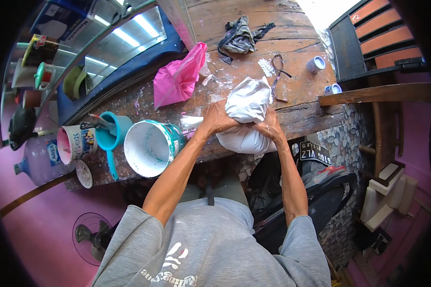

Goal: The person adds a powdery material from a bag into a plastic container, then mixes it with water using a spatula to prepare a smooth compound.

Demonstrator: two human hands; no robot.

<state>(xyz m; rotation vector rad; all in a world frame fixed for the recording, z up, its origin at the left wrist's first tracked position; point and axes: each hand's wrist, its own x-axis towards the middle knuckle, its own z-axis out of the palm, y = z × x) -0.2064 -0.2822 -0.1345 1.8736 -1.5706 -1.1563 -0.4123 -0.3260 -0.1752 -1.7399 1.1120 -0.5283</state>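
While the white bag [248,101] was at the near edge of the table [306,112], my left hand [219,118] and right hand [269,126] gripped its middle from either side; pink bag [179,80] lay left.

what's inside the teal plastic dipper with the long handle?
Paint-smeared tools lean in the teal plastic dipper, poking past its rim; their exact kinds are unclear. Whatever lies beneath them is covered.

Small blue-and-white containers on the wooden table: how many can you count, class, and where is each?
2. Both stand out on the right side of the wooden table: the farther container, and the nearer container near the wooden beam. Others could be hidden behind the white bundle.
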